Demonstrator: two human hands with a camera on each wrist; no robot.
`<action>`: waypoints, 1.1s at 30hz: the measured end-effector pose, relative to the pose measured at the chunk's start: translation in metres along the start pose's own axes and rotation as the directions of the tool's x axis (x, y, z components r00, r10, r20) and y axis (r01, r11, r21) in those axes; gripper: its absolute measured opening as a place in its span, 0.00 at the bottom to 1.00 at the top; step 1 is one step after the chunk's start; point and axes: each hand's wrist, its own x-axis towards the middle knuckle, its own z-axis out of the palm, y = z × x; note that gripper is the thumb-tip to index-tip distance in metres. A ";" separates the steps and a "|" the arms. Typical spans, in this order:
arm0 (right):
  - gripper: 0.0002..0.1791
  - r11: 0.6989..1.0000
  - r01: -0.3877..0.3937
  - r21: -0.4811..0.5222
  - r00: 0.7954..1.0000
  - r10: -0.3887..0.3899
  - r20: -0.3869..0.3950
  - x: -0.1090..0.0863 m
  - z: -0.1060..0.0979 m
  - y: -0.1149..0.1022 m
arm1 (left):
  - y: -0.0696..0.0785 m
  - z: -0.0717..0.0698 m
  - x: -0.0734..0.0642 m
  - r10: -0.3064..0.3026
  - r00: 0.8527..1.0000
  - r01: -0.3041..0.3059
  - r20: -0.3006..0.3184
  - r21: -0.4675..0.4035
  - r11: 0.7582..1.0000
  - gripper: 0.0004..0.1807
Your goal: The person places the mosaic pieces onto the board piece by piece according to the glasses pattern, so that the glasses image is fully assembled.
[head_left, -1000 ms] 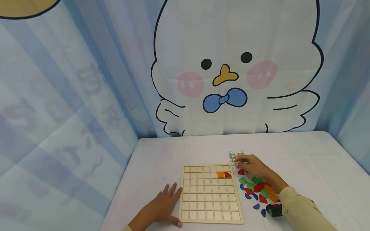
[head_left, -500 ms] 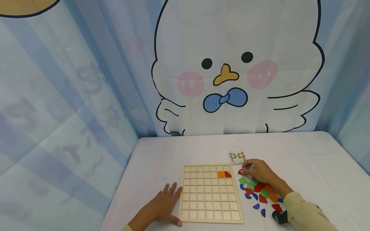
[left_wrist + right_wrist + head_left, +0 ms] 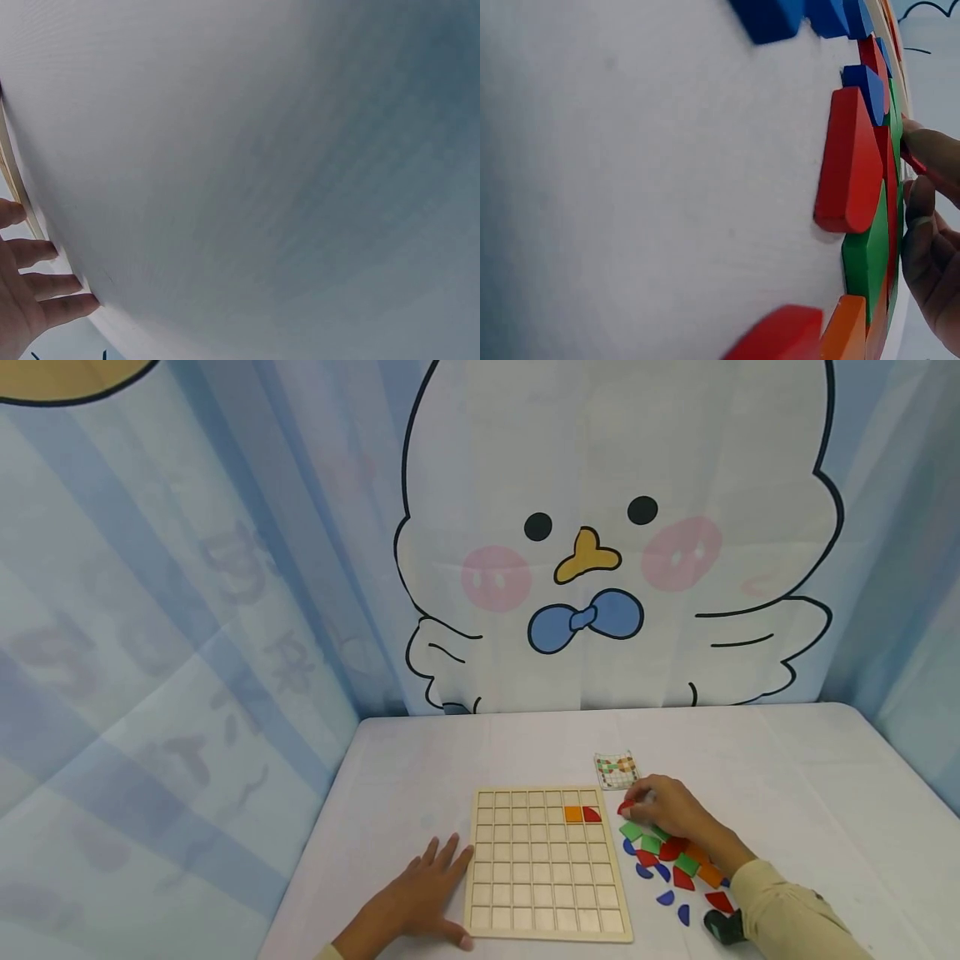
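You have one red piece [image 3: 622, 809] pinched between the thumb and fingers of your right hand [image 3: 671, 806], low over the worktop [image 3: 840, 793], just right of the board's far right corner. Your left hand [image 3: 420, 893] lies with its fingers straight and spread along the left edge of the one wooden board [image 3: 521, 872], thumb at the near left corner.

The board has seven rows of seven cells. Two are filled, side by side in the second row from the far edge: one orange square [image 3: 573, 814] and one rounded red tile [image 3: 592, 815] in the rightmost column.

Beside your right forearm you can count at least four green pieces [image 3: 686, 864], six blue half-discs [image 3: 665, 898], four loose red pieces [image 3: 682, 878] and two orange pieces [image 3: 709, 875]; your arm may hide others. One pattern card [image 3: 617, 764] lies beyond the held piece.
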 end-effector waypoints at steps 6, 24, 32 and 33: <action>0.08 0.997 0.055 0.046 0.998 -0.057 0.039 -0.002 0.000 -0.002 | 0.000 0.000 0.000 -0.009 1.000 0.009 0.010 -0.004 1.000 0.68; 0.08 0.970 0.232 0.071 0.970 -0.236 0.054 -0.002 -0.002 -0.003 | 0.002 0.000 0.000 -0.011 1.000 0.011 0.003 -0.008 1.000 0.68; 0.04 0.960 0.261 0.096 0.961 -0.268 0.063 0.001 0.000 -0.005 | 0.002 0.000 0.000 -0.006 1.000 0.006 0.003 -0.011 1.000 0.68; 0.04 0.961 0.260 0.098 0.961 -0.267 0.067 0.001 0.001 -0.005 | 0.002 0.000 0.000 -0.006 1.000 0.006 0.002 -0.010 1.000 0.68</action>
